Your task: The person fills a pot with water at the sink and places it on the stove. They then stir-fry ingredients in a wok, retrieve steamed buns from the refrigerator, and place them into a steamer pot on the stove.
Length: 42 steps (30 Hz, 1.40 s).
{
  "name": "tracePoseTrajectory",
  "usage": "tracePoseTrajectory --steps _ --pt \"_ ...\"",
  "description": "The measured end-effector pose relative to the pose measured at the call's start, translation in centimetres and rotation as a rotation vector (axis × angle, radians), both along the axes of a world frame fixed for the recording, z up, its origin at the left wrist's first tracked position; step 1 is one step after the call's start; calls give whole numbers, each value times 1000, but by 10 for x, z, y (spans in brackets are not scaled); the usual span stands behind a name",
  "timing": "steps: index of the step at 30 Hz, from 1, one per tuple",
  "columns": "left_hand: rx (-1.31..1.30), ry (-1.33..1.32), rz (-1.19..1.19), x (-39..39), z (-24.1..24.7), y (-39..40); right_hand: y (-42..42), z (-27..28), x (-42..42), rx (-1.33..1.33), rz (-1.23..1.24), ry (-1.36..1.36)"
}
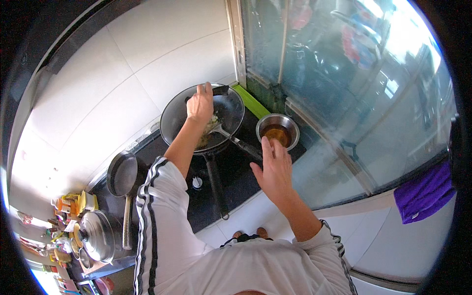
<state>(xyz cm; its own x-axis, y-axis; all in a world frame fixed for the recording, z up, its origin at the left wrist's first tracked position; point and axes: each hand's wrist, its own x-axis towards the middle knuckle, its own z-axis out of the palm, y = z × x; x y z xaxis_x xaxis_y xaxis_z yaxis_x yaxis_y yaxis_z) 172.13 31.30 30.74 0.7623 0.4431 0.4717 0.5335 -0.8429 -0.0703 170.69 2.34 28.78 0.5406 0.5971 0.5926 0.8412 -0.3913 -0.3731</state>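
Observation:
My left hand point(200, 105) is over the far part of a dark wok point(173, 114), shut on a dark object point(221, 90) that is mostly hidden by the hand. Pale chopped pieces point(215, 120) show beneath it, in and over the wok. A spatula point(245, 146) with a metal blade and black handle rests in the wok, its handle pointing toward my right hand point(274, 167). That hand appears to hold nothing, thumb and fingers apart. Its fingertips overlap the near rim of a steel bowl point(261, 127) containing brown liquid point(276, 133); I cannot tell if they touch.
The wok's long handle point(215, 184) points toward me over the black cooktop point(236, 184), beside a white knob point(197, 182). Left stand a small frying pan point(123, 173) and a lidded metal pot point(97, 236). A glass partition point(313, 73) borders the right; a purple cloth point(424, 195) hangs there.

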Motion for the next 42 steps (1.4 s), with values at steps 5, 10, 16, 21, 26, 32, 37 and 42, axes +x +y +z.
tracePoseTrajectory --steps 5,10,16,21,26,32,37,42 --pt "-259 -529 -147 -72 28 -65 -20 12 -30 218 253 128" --pt "-786 -972 -216 -149 -34 -122 -1 -53 -64 118 524 1100" --pt "-1647 -1003 28 -171 -105 -146 41 -83 -68 15 521 1804" --pt "-2192 -770 10 -160 -93 -134 52 -67 -77 117 490 1993" --pt "-2410 -740 -17 -146 -101 -113 60 -63 -80 99 409 2002" --pt "-2432 -744 -7 -143 -99 -111 62 -73 -80 65 412 1950" --pt "-2366 -747 7 -142 -96 -114 59 -75 -79 27 420 1852" --pt "-2446 -763 -55 -139 -105 -113 31 -43 -64 -720 454 553"
